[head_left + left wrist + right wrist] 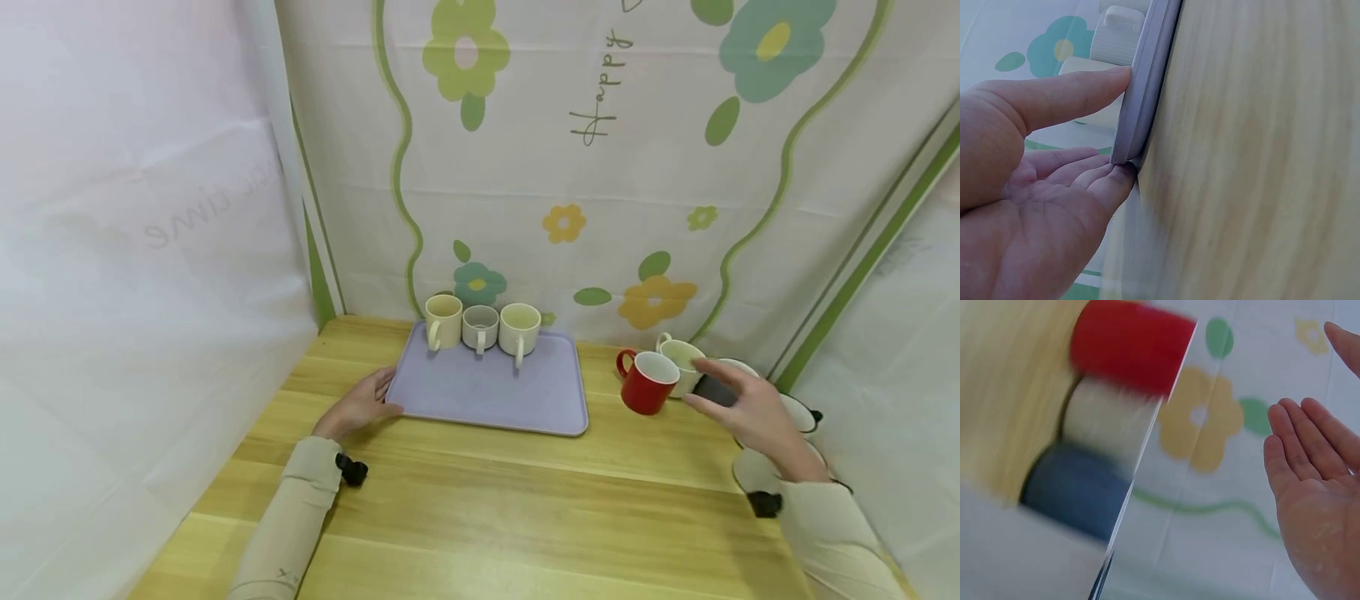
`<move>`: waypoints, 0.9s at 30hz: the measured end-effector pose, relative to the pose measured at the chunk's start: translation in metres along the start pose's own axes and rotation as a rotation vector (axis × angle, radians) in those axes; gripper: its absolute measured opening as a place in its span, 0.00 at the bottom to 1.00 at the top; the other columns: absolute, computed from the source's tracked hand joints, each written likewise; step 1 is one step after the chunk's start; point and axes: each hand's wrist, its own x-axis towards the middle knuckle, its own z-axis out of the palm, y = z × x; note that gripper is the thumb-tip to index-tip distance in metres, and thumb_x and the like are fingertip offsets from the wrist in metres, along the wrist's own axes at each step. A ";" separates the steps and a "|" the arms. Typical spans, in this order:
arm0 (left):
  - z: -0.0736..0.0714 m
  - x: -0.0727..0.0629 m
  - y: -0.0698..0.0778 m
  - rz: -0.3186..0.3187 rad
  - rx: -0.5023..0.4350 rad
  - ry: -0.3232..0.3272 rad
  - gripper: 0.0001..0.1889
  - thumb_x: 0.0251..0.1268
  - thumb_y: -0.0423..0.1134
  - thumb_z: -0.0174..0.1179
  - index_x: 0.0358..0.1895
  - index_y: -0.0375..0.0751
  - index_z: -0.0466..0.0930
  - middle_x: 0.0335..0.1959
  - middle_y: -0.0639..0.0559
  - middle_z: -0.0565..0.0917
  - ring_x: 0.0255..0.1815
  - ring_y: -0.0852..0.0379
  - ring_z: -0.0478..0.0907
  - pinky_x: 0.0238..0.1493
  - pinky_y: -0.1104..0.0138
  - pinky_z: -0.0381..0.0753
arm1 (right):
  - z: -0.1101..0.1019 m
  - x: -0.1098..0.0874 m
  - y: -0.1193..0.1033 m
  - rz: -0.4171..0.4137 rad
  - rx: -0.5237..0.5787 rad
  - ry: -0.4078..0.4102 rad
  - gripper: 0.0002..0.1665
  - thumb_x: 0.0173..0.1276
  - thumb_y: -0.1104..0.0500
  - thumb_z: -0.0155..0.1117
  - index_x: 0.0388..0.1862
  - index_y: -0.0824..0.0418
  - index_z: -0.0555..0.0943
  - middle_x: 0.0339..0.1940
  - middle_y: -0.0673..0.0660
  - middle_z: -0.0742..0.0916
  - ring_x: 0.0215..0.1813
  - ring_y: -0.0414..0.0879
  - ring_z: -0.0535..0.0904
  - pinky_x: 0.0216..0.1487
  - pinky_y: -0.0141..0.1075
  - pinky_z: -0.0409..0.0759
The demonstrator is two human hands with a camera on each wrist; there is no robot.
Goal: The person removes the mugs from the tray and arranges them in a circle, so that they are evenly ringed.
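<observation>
While the left hand [358, 408] rests at the near-left corner of the lilac tray [495, 400], thumb on the rim and fingers tucked at the edge where it meets the wooden table [480, 508], it looks placed to steady the tray; nothing is pinched. Left wrist view confirms it: thumb flat on the rim, fingers straight at the underside.

Three pale mugs [482, 327] stand upright in a row along the tray's far edge, handles turned toward the person, probably lined up so each handle stays reachable.

Right hand [753, 412] hovers spread, fingers relaxed, over a cluster off the tray's right side: red mug [647, 382], cream mug [681, 357] just behind it, and a dark mug [714, 390] nearest the fingers. Contact with the dark one can't be told from the head view; the right wrist view shows an empty palm apart from the mugs. That view is motion-blurred.

Hands are well apart, one at each end of the work. White dishes [765, 467] lie partly hidden under the right wrist.
</observation>
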 end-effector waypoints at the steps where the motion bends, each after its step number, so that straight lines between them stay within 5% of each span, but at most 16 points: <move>1: 0.000 0.000 0.000 0.001 -0.001 0.000 0.48 0.75 0.30 0.64 0.87 0.33 0.40 0.89 0.35 0.41 0.89 0.35 0.41 0.88 0.46 0.51 | 0.009 0.009 -0.007 -0.029 0.010 -0.011 0.42 0.69 0.42 0.76 0.77 0.53 0.75 0.74 0.62 0.81 0.75 0.65 0.75 0.66 0.66 0.77; 12: -0.002 0.000 0.000 0.003 -0.025 -0.006 0.49 0.74 0.30 0.64 0.86 0.32 0.39 0.89 0.35 0.40 0.89 0.35 0.40 0.88 0.46 0.50 | 0.108 0.099 -0.073 -0.242 0.119 -0.105 0.40 0.65 0.49 0.81 0.71 0.63 0.80 0.68 0.64 0.86 0.70 0.64 0.81 0.71 0.61 0.80; 21: -0.004 0.001 0.002 0.009 0.001 -0.008 0.49 0.74 0.30 0.64 0.86 0.32 0.39 0.89 0.34 0.41 0.89 0.33 0.41 0.88 0.45 0.50 | 0.184 0.138 -0.095 -0.162 0.289 -0.134 0.38 0.66 0.54 0.80 0.70 0.68 0.79 0.69 0.66 0.85 0.71 0.64 0.80 0.78 0.58 0.76; 27: -0.001 0.001 -0.001 -0.001 -0.003 0.002 0.48 0.74 0.30 0.64 0.87 0.33 0.40 0.89 0.35 0.41 0.89 0.35 0.41 0.88 0.45 0.51 | 0.223 0.148 -0.101 0.010 0.435 -0.096 0.32 0.69 0.55 0.77 0.67 0.69 0.80 0.65 0.69 0.86 0.68 0.65 0.82 0.75 0.57 0.80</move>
